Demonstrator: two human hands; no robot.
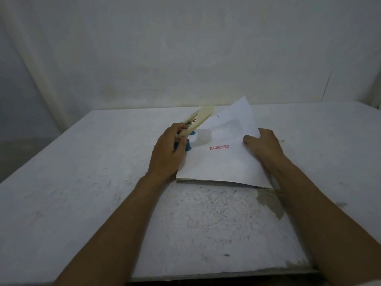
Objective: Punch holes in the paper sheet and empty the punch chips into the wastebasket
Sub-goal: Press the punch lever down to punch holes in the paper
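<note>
Two bare hands work here: our left hand (168, 150) grips the cream-handled, blue-based hole punch (190, 129), our right hand (262, 146) pinches the white paper sheet (220, 159) stamped "REJECTED", its edge at the punch, on the scuffed white table (82, 182).

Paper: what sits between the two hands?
Head view: only the paper, red REJECTED stamp midway. Left hand is on the punch at its left edge; right hand holds its right edge.

The white, scuffed table (103, 182) carried a paper sheet (222, 162) and a blue-based hole punch (188, 145) — plus a grey stain (270, 201).
</note>
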